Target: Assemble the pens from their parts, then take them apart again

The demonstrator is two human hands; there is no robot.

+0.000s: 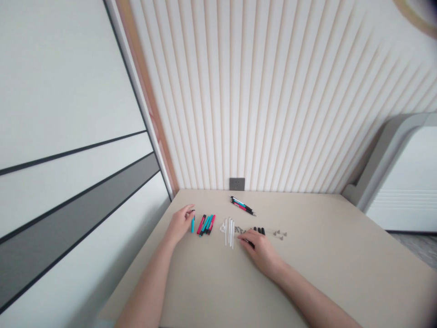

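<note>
At the left of the row of pen parts, my left hand (181,224) is closed with its fingertips on a blue pen barrel (192,225) with a dark clip. Beside it lie several red and blue pen barrels (206,225). My right hand (261,249) rests low over the table, fingers closed around a black pen part (250,243). Just left of that hand are thin white pen refills (231,233) and small dark springs (239,230). Several black pen parts (259,230) show past its knuckles.
Whole pens (243,206) lie together farther back on the beige table (205,282). Small clear pieces with greyish ends (280,234) are right of my right hand. A ribbed wall with a dark socket (236,184) borders the back; a white cabinet stands left.
</note>
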